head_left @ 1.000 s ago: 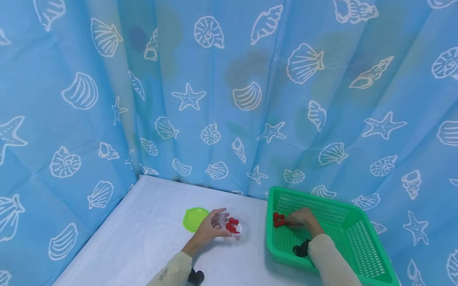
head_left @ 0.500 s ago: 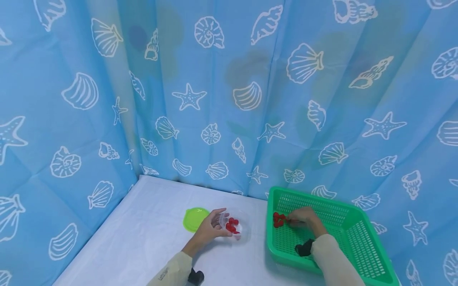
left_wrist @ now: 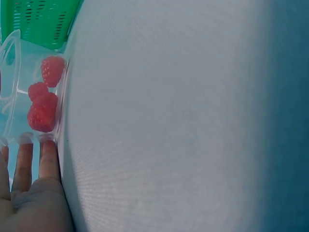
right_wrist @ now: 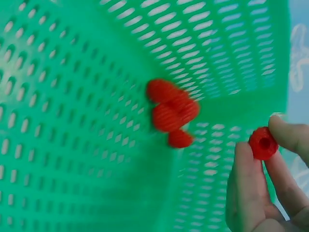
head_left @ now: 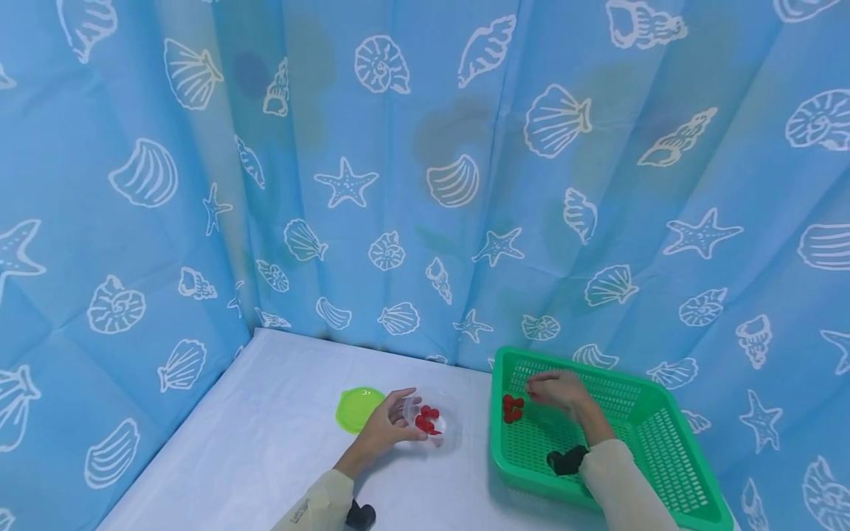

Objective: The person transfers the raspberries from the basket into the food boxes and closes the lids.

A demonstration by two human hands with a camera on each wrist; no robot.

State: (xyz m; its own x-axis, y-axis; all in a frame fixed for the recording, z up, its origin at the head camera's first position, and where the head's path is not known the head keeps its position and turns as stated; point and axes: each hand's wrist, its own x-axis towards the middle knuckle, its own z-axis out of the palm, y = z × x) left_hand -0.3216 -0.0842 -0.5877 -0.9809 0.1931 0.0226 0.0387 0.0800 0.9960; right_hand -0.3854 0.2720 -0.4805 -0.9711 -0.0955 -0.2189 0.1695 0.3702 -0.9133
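A clear plastic container (head_left: 446, 422) stands on the white table with several red raspberries (head_left: 426, 420) inside. My left hand (head_left: 385, 430) grips its left side, thumb in front and fingers behind; in the left wrist view, fingertips touch the container beside the raspberries (left_wrist: 43, 112). Over the green basket (head_left: 501, 461), my right hand (head_left: 563, 391) is raised. The right wrist view shows one raspberry (right_wrist: 263, 143) pinched between thumb and fingers of that hand (right_wrist: 270, 179). Several more raspberries (right_wrist: 171, 108) lie clustered in the basket's corner.
A lime-green lid (head_left: 359, 410) lies on the table (head_left: 265, 428) left of the container. Behind the table hangs a blue curtain (head_left: 398, 184) with white shell prints, which also runs along the left side.
My right hand has lifted up and away from the raspberry cluster in the basket, with one raspberry in its fingers. The left hand keeps its hold on the container. The head view has shifted slightly.
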